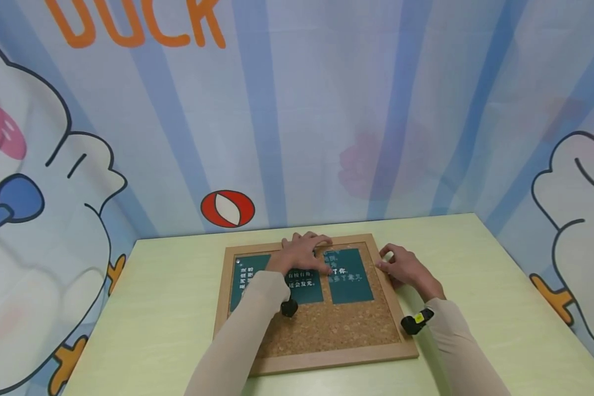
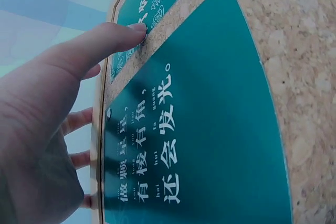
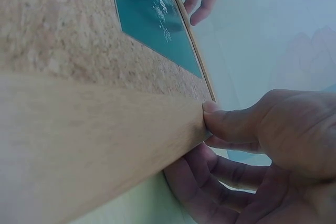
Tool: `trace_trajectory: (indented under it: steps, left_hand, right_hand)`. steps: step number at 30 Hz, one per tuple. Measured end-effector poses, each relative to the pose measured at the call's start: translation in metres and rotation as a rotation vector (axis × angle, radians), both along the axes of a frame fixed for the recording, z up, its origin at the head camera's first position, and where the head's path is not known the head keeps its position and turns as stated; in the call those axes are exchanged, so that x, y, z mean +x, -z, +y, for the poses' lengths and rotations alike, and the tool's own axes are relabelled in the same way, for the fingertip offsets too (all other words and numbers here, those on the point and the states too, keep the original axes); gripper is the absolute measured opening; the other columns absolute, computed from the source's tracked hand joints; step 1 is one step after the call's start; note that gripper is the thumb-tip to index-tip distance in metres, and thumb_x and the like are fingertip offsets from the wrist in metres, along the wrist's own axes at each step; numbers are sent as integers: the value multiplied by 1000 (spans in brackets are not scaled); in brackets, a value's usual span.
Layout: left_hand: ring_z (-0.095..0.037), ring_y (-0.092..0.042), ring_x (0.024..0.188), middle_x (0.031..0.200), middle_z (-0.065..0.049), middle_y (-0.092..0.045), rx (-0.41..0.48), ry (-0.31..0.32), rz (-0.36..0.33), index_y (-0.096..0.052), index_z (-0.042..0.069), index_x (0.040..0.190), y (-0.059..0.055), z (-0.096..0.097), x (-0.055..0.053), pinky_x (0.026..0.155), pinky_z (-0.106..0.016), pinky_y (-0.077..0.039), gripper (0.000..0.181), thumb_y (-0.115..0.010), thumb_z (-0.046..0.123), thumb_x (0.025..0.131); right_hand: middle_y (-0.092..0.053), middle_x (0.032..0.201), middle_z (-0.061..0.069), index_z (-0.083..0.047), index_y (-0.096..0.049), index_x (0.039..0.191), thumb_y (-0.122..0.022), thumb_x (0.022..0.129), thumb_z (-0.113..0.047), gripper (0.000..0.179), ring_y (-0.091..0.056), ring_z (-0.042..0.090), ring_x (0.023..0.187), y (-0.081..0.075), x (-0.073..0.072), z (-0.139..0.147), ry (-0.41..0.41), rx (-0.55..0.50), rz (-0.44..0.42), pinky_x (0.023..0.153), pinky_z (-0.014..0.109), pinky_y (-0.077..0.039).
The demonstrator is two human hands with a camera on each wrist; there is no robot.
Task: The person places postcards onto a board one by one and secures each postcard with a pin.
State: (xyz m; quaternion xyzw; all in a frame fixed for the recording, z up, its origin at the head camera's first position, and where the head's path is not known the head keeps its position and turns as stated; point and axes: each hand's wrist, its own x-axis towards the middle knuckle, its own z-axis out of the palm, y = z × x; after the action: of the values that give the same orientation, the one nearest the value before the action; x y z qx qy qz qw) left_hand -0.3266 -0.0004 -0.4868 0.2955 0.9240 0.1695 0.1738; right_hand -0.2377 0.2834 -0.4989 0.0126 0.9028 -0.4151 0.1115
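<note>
A wood-framed cork board (image 1: 334, 330) lies on the pale table with three green cards on it. My left hand (image 1: 299, 256) reaches over the middle card (image 2: 210, 108), which bears white printed characters. Its thumb touches the right-hand card (image 1: 351, 286), while the other fingers go over the frame's far edge. The left-hand card (image 1: 242, 275) is partly covered by my left arm. At the board's right side, my right hand (image 1: 403, 267) pinches the wooden frame (image 3: 131, 135), thumb on top and fingers curled against its outer side and underneath.
The pale yellow table (image 1: 143, 308) extends on both sides of the board. Behind it hangs a blue striped backdrop (image 1: 317, 110) with cartoon ducks and orange lettering. A dark device is strapped to each wrist.
</note>
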Motion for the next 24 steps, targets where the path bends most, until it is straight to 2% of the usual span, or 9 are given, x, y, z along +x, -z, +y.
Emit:
trace_trajectory:
  steps: [3, 6, 12, 17, 21, 24]
  left_hand:
    - [-39, -31, 144, 166, -2, -31, -14, -5, 12, -48, 38, 154, 2, 0, -1, 112, -70, -18, 77, -79, 57, 86]
    - [-39, -32, 142, 165, -3, -31, -7, 15, 27, -49, 38, 152, -1, -1, 2, 111, -71, -19, 73, -78, 56, 88]
    - [-41, -32, 142, 164, -7, -31, 16, 62, 24, -53, 39, 148, -4, -2, 2, 111, -77, -12, 62, -76, 52, 92]
    - [-40, -33, 140, 163, -5, -33, 27, 57, 22, -59, 41, 141, -2, -2, 2, 112, -76, -11, 52, -77, 50, 93]
    - [-40, -32, 141, 161, -5, -34, 47, 48, 18, -62, 40, 138, 0, -2, 5, 113, -76, -7, 49, -77, 48, 93]
    - [-41, -32, 142, 162, -6, -34, 50, 41, 16, -62, 41, 139, 0, -2, 7, 113, -77, -6, 49, -77, 48, 93]
  right_hand:
    - [-65, 100, 22, 6, -52, 130, -61, 106, -14, 32, -70, 26, 78, 0, 0, -1, 0, 7, 2, 65, 42, -61]
    - [-66, 100, 23, 6, -52, 129, -61, 106, -14, 32, -70, 26, 77, -1, 0, -2, -1, 18, 7, 64, 41, -61]
    - [-66, 100, 22, 6, -53, 129, -61, 106, -13, 31, -70, 26, 77, -2, -1, -2, -5, 19, 12, 64, 41, -61]
    - [-67, 98, 22, 8, -53, 129, -61, 106, -14, 32, -71, 26, 74, -3, -2, -1, -21, 32, 38, 63, 42, -61]
    - [-69, 92, 18, 6, -57, 125, -62, 106, -17, 30, -70, 23, 70, 0, 4, 3, -43, 71, 101, 62, 40, -58]
    - [-69, 91, 14, 3, -61, 121, -62, 106, -21, 28, -66, 22, 71, 2, 11, 9, -43, 96, 182, 62, 38, -54]
